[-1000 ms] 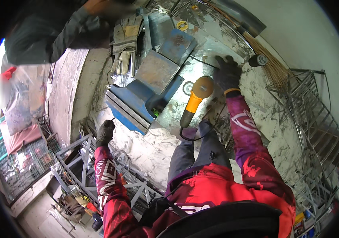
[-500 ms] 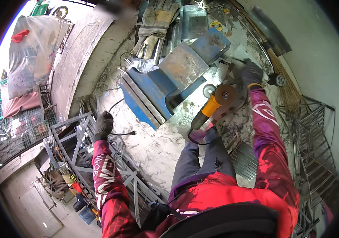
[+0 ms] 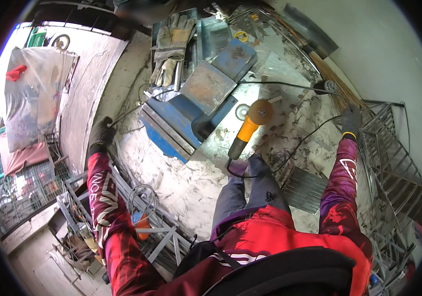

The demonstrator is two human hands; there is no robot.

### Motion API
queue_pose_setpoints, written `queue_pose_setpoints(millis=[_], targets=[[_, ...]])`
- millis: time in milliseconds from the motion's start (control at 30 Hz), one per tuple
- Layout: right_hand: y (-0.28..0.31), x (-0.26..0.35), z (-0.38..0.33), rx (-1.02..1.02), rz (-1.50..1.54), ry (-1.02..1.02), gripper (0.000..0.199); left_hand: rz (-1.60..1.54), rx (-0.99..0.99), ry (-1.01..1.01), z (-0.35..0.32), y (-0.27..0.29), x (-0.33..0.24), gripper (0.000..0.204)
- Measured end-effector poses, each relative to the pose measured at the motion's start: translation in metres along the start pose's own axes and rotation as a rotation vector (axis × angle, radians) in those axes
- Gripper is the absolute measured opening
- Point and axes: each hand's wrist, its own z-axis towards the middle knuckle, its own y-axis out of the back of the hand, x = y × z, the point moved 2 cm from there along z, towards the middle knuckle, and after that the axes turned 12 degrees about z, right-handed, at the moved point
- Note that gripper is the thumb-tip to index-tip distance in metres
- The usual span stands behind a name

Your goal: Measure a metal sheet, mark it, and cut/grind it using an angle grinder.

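Nearest us, beside our legs (image 3: 257,187), lies a ribbed grate (image 3: 303,190). Just past our knees is the grinder (image 3: 247,129), black handle toward us, disc end away. Its black cord (image 3: 305,139) loops out to our right hand (image 3: 351,119), gloved and curled closed around it; another length runs from that hand past a dark cylinder (image 3: 328,87) to the vise (image 3: 174,118). Our left hand (image 3: 102,133), also gloved, is out at the far left, its fingers closed on cord leading up toward the vise; whether it is all one piece, we cannot tell. The blue vise sits just left of the grinder. Beyond it we see work gloves (image 3: 172,43), a yellow ring (image 3: 241,36) and, farther right, a broom (image 3: 340,79).
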Motion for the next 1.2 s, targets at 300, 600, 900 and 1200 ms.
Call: queue_pose_setpoints(millis=[300,600,900,1200], targets=[[0.14,-0.049,-0.121,-0.391,0.731,-0.584,0.031,-0.956,-0.176,-0.682,-0.099,0.006,-0.309,0.037],[0.222,-0.009,-0.22,-0.519,1.134,-0.431,0.014,-0.387,-0.01,-0.978,-0.123,-0.081,-0.537,0.052],[0.282,-0.033,-0.295,-0.431,1.606,-0.053,0.028,0.091,0.42,-1.371,-0.17,-0.2,-0.577,0.042],[0.293,-0.042,-0.337,-0.525,1.134,-0.121,0.013,-0.317,-0.24,-1.239,-0.216,-0.087,-0.56,0.023]])
